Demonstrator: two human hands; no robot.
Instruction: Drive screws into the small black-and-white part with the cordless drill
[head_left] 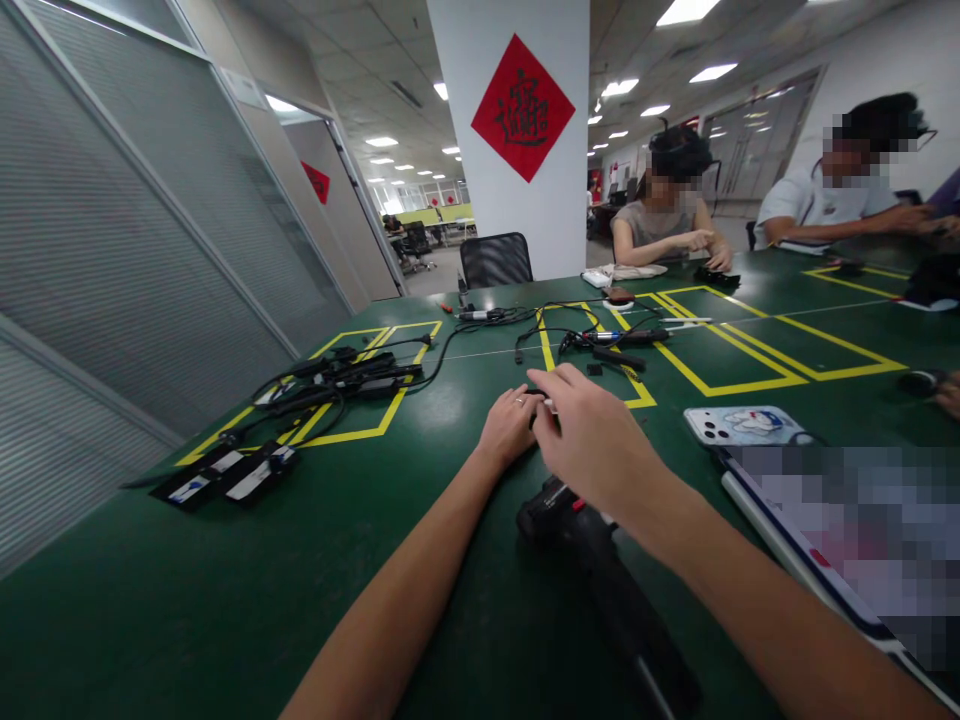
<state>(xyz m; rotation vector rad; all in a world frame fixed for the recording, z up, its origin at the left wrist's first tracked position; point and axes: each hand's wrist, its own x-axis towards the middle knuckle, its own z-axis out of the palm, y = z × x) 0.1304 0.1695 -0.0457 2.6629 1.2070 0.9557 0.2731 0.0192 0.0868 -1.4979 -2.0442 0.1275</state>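
My left hand (508,425) rests on the green table (225,600), fingers curled; a ring shows on one finger. My right hand (592,435) lies close beside it, fingers bent toward the left hand. The two hands meet over a small pale item (548,404) that is mostly hidden, and I cannot make out what it is. Under my right wrist lies a black handled tool (592,560) with a small red spot.
A white phone (742,425) and a blurred tablet (862,540) lie at the right. Black adapters and cables (337,375) sit at left, more cables and pens (615,340) ahead within yellow tape boxes. Two people sit at the far right; a black chair (495,258) stands by the pillar.
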